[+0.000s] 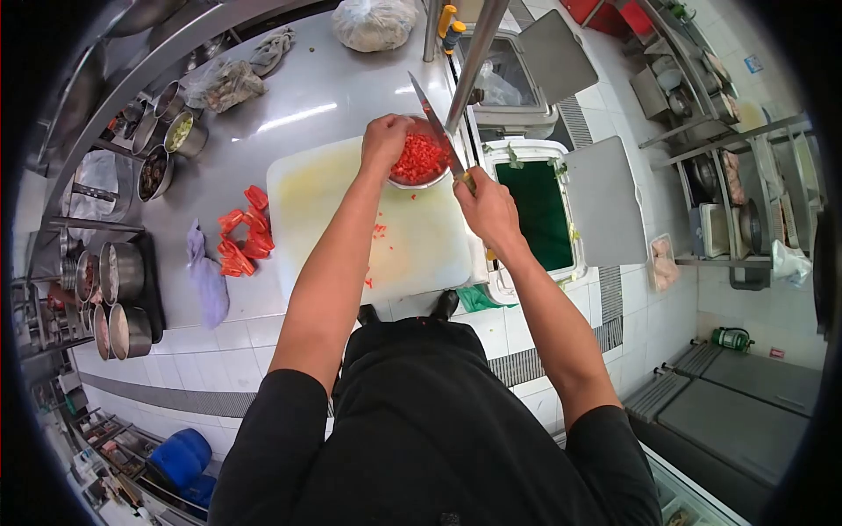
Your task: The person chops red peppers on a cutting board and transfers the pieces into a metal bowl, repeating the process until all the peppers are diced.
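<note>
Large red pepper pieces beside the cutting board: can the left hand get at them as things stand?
Probably yes. The left hand is at the bowl, across the cutting board from the red pepper pieces, and nothing tall stands between; it would just have to leave the bowl.

The person wears a plain black top (421,430) with short sleeves. The left sleeve (279,430) and the right sleeve (614,460) are both loose and end above the elbow, and the forearms are uncovered. The fabric looks matte, with soft folds across the front. No gloves cover the hands. At the far end of the dark clothing, the tips of two shoes (446,304) show, black and rounded, with a slight shine.
</note>
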The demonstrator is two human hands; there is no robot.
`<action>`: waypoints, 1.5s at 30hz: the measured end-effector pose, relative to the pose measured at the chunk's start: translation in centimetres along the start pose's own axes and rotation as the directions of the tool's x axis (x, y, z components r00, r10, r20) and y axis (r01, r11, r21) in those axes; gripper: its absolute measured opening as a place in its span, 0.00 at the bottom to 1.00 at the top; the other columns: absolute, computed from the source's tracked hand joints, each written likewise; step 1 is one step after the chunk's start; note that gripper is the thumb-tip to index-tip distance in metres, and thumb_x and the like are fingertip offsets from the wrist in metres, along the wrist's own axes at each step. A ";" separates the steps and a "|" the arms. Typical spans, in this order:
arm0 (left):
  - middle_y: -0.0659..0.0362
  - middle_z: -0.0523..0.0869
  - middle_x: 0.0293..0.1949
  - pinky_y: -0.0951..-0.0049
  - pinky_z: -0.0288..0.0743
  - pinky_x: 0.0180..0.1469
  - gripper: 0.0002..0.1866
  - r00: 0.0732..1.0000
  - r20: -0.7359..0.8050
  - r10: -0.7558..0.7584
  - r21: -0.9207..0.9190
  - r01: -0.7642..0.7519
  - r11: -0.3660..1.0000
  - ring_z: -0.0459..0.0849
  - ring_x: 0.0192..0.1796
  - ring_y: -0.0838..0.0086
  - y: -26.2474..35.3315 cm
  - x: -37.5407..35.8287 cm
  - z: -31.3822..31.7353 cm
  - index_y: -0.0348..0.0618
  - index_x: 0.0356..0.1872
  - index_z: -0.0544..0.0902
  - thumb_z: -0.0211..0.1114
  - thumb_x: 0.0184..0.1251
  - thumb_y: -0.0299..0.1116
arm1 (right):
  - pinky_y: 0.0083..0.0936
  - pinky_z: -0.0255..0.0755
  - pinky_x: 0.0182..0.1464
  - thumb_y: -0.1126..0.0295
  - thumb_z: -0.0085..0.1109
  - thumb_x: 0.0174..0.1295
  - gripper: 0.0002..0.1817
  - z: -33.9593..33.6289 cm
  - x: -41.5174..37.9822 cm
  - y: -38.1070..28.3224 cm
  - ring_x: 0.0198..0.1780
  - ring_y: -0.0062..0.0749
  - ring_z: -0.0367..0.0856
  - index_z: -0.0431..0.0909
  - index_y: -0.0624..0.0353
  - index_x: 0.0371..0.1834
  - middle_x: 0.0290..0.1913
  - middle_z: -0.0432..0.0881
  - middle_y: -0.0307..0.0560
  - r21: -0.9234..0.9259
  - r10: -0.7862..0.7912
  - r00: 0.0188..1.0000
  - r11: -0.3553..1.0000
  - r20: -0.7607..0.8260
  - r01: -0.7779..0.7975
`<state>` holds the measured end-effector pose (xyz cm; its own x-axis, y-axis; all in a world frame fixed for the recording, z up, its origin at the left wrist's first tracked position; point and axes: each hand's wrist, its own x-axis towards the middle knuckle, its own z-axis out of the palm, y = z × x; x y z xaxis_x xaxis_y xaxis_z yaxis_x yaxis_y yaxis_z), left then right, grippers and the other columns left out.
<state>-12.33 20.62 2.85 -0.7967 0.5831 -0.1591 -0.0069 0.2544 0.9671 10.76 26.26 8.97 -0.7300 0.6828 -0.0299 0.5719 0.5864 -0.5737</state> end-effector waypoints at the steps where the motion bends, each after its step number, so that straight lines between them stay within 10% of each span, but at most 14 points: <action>1: 0.59 0.93 0.41 0.72 0.79 0.53 0.15 1.000 -0.003 0.007 0.002 -0.007 1.000 0.87 0.44 0.73 -0.2 0.3 0.0 0.36 0.44 0.92 0.64 0.76 0.38 | 0.51 0.80 0.41 0.56 0.59 0.75 0.20 0.1 0.3 0.6 0.32 0.60 0.88 0.80 0.66 0.50 0.31 0.87 0.66 0.083 0.055 0.997 0.995 0.045 -0.059; 3: 0.53 0.96 0.45 0.61 0.82 0.56 0.16 1.000 0.014 0.022 0.178 -0.024 0.984 0.92 0.48 0.58 -0.7 0.7 0.1 0.42 0.45 0.94 0.63 0.74 0.40 | 0.34 0.79 0.33 0.54 0.57 0.76 0.22 0.8 1.1 2.1 0.23 0.33 0.84 0.80 0.67 0.50 0.27 0.84 0.51 0.236 0.133 0.981 0.958 0.140 -0.163; 10: 0.50 0.93 0.53 0.60 0.80 0.64 0.18 0.964 -0.082 0.254 0.395 -0.203 0.896 0.89 0.58 0.53 0.9 -5.0 0.6 0.41 0.51 0.92 0.63 0.76 0.43 | 0.27 0.75 0.27 0.53 0.52 0.79 0.20 -1.6 0.6 0.3 0.21 0.25 0.77 0.77 0.62 0.51 0.27 0.80 0.41 0.552 0.217 0.873 0.702 0.436 -0.450; 15: 0.46 0.58 0.85 0.45 0.51 0.84 0.38 0.810 0.162 0.563 0.597 -0.535 0.598 0.57 0.85 0.45 -0.4 -7.5 2.9 0.49 0.80 0.72 0.63 0.77 0.58 | 0.27 0.73 0.23 0.53 0.45 0.81 0.19 -2.3 0.6 0.3 0.20 0.26 0.75 0.75 0.60 0.49 0.27 0.80 0.42 0.675 0.202 0.815 0.473 0.543 -0.567; 36: 0.43 0.55 0.86 0.32 0.44 0.83 0.35 0.911 0.052 0.410 0.677 -0.334 0.656 0.54 0.85 0.39 -0.3 -0.7 1.1 0.57 0.84 0.65 0.50 0.84 0.59 | 0.24 0.71 0.26 0.51 0.49 0.81 0.22 -9.0 -10.0 3.1 0.20 0.23 0.75 0.77 0.62 0.42 0.25 0.78 0.39 0.516 0.134 0.818 0.717 0.559 -0.469; 39: 0.46 0.71 0.79 0.49 0.60 0.80 0.21 0.894 0.069 0.442 0.731 -0.347 0.587 0.67 0.79 0.48 -0.1 0.4 -0.7 0.46 0.58 0.91 0.58 0.81 0.48 | 0.24 0.71 0.26 0.52 0.53 0.81 0.21 -11.0 -13.4 4.3 0.19 0.22 0.74 0.77 0.61 0.40 0.23 0.77 0.38 0.471 0.186 0.824 0.744 0.535 -0.474; 43: 0.52 0.90 0.54 0.60 0.79 0.63 0.15 0.887 -0.123 0.445 0.575 -0.302 0.760 0.87 0.57 0.55 -0.1 -0.4 -4.8 0.42 0.49 0.92 0.59 0.80 0.38 | 0.27 0.75 0.30 0.53 0.58 0.79 0.19 -11.0 -17.9 6.8 0.22 0.27 0.78 0.82 0.61 0.47 0.25 0.81 0.42 0.323 0.272 0.725 0.758 0.633 -0.566; 45: 0.49 0.89 0.55 0.57 0.79 0.62 0.15 0.863 -0.122 0.490 0.606 -0.326 0.726 0.87 0.56 0.52 -3.3 -1.1 -8.6 0.41 0.51 0.91 0.58 0.81 0.36 | 0.36 0.80 0.37 0.54 0.61 0.77 0.19 -9.0 -19.5 8.0 0.30 0.40 0.86 0.85 0.57 0.57 0.33 0.88 0.51 0.160 0.232 0.844 0.925 0.484 -0.346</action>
<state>-16.58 12.50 1.55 -0.7649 0.5340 0.3603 0.6208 0.4618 0.6335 32.95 21.62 12.34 -0.6647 0.5007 -0.5545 0.7212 0.2364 -0.6511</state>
